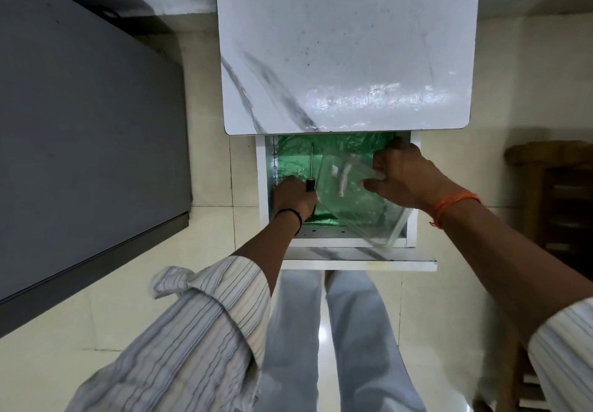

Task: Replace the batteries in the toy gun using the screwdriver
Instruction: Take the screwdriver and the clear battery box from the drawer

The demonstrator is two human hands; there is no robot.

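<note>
An open white drawer (261, 184) lined with green sheet sits under a marble-pattern table top. In its left part my left hand (293, 195) grips the black handle of the screwdriver (311, 168), whose thin shaft points away from me. My right hand (401, 176) holds the far right edge of a clear plastic box (353, 200), tilted over the drawer's right half with its near corner over the front edge. Small pale items lie inside the box. No toy gun or batteries can be made out.
The white marble-pattern table top (346, 46) fills the upper middle. A dark grey cabinet (80, 123) stands at the left. Dark wooden furniture (558, 193) is at the right. My legs stand on the pale tiled floor (208, 225) below the drawer.
</note>
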